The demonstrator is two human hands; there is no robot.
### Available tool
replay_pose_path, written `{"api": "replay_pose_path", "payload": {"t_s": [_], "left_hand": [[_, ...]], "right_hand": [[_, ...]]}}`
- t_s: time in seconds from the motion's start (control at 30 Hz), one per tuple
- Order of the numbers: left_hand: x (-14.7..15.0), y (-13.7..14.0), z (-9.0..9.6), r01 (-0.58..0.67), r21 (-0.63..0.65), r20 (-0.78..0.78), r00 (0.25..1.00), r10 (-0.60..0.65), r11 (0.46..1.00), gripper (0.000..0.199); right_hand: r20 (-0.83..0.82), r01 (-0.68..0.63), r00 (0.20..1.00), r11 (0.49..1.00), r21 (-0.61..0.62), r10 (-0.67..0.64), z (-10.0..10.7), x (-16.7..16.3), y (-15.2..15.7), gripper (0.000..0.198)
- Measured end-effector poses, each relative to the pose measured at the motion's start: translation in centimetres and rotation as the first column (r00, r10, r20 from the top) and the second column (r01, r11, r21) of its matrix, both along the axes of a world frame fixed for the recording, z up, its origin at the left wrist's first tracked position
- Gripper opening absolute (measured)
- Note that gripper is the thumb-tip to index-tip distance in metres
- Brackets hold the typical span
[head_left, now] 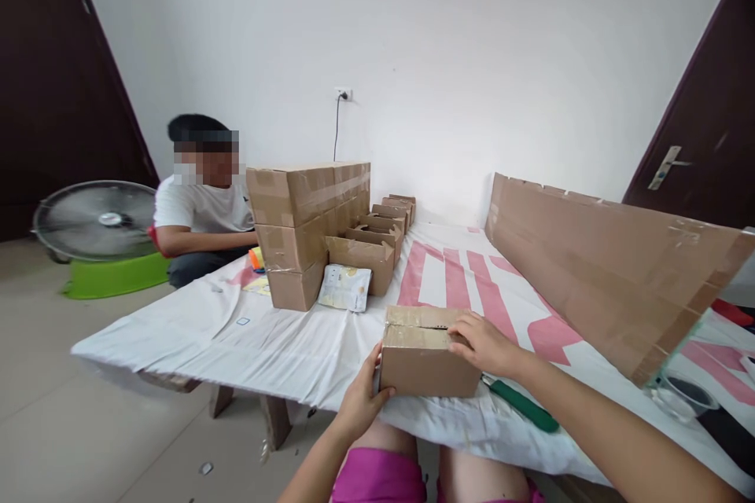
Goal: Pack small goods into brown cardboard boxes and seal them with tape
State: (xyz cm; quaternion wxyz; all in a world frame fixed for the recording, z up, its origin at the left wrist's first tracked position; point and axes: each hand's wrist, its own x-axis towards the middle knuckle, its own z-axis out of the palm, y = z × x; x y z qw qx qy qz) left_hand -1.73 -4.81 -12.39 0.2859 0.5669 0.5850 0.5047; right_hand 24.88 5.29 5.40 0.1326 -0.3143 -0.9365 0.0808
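Note:
A small brown cardboard box (pixel 429 371) sits at the table's near edge, its two top flaps meeting along a seam with clear tape over the left part. My left hand (pixel 362 394) grips the box's left side, thumb on the front face. On the right end of the top seam lies my right hand (pixel 484 344), its fingers bent at the flap edge; the fingertips are partly hidden. Just right of the box, under my right forearm, is a green-handled utility knife (pixel 522 404).
Stacked closed boxes (pixel 298 208) stand left of centre, with several open boxes (pixel 369 255) in a row beside them. A white pouch (pixel 345 288) leans there. A large cardboard panel (pixel 602 267) stands at right, near a plastic cup (pixel 687 393). Another person (pixel 204 212) crouches left, by a fan (pixel 109 220).

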Motion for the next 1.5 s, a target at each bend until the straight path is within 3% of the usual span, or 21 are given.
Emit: {"api": "replay_pose_path", "payload": {"t_s": [0.17, 0.3, 0.43, 0.5, 0.63, 0.67, 0.8, 0.87, 0.93, 1.1, 1.23, 1.33, 1.4, 1.5], "left_hand": [[-0.1, 0.2, -0.1, 0.001, -0.012, 0.043, 0.999, 0.000, 1.000, 0.090], [-0.1, 0.4, -0.2, 0.008, 0.006, 0.057, 0.998, -0.008, 1.000, 0.091], [-0.2, 0.5, -0.3, 0.028, 0.038, 0.069, 0.997, -0.031, 0.999, 0.093], [-0.2, 0.5, -0.2, 0.034, 0.046, 0.069, 0.997, -0.037, 0.998, 0.093], [-0.2, 0.4, 0.0, 0.037, 0.050, 0.060, 0.997, -0.040, 0.998, 0.089], [-0.2, 0.3, 0.0, 0.033, 0.050, 0.056, 0.998, -0.036, 0.998, 0.088], [-0.1, 0.1, 0.1, 0.035, 0.062, 0.040, 0.998, -0.038, 0.997, 0.089], [-0.1, 0.1, 0.2, 0.044, 0.072, 0.036, 0.998, -0.046, 0.996, 0.090], [-0.1, 0.2, 0.1, 0.045, 0.078, 0.032, 0.998, -0.048, 0.996, 0.090], [-0.2, 0.5, 0.0, 0.029, 0.064, 0.030, 0.999, -0.030, 0.998, 0.086], [-0.2, 0.4, 0.0, 0.022, 0.056, 0.030, 0.999, -0.024, 0.998, 0.087], [-0.2, 0.3, 0.1, 0.023, 0.053, 0.027, 0.999, -0.024, 0.998, 0.088], [-0.2, 0.2, 0.0, 0.023, 0.053, 0.021, 0.999, -0.024, 0.998, 0.089], [-0.2, 0.3, 0.0, 0.020, 0.049, 0.012, 1.000, -0.020, 0.999, 0.090]], "right_hand": [[0.152, -0.028, 0.987, 0.993, -0.113, 0.045, 1.0, -1.6, 1.1, 0.024], [0.231, 0.034, 0.973, 0.990, -0.133, -0.002, 1.2, -2.2, 1.6, 0.049], [0.196, 0.118, 0.974, 0.993, -0.022, -0.111, 0.9, -2.8, 0.5, 0.067], [0.160, 0.135, 0.977, 0.990, 0.050, -0.141, 0.9, -2.7, -0.6, 0.066], [0.134, 0.092, 0.984, 0.979, 0.184, -0.118, 0.3, -2.1, -3.5, 0.017], [0.145, 0.070, 0.984, 0.976, 0.206, -0.102, -0.2, -1.9, -4.3, 0.015], [0.236, -0.044, 0.971, 0.945, 0.324, -0.035, -2.7, -1.1, -6.8, 0.015], [0.255, -0.097, 0.967, 0.932, 0.349, 0.005, -3.4, -0.7, -7.3, 0.039], [0.212, -0.108, 0.976, 0.947, 0.301, 0.044, -3.1, -0.5, -7.1, 0.049], [0.025, -0.090, 0.996, 0.992, 0.087, 0.088, -0.5, -0.3, -5.5, 0.035], [0.088, -0.068, 0.993, 0.993, -0.098, 0.076, 1.2, -0.4, -5.0, 0.045], [0.177, -0.038, 0.981, 0.973, -0.229, 0.080, 2.1, -0.7, -4.8, 0.040], [0.216, -0.035, 0.972, 0.970, -0.241, 0.088, 2.5, -0.9, -4.8, 0.040], [0.249, 0.009, 0.968, 0.986, -0.164, 0.033, 2.6, -1.1, -4.8, 0.052]]}}
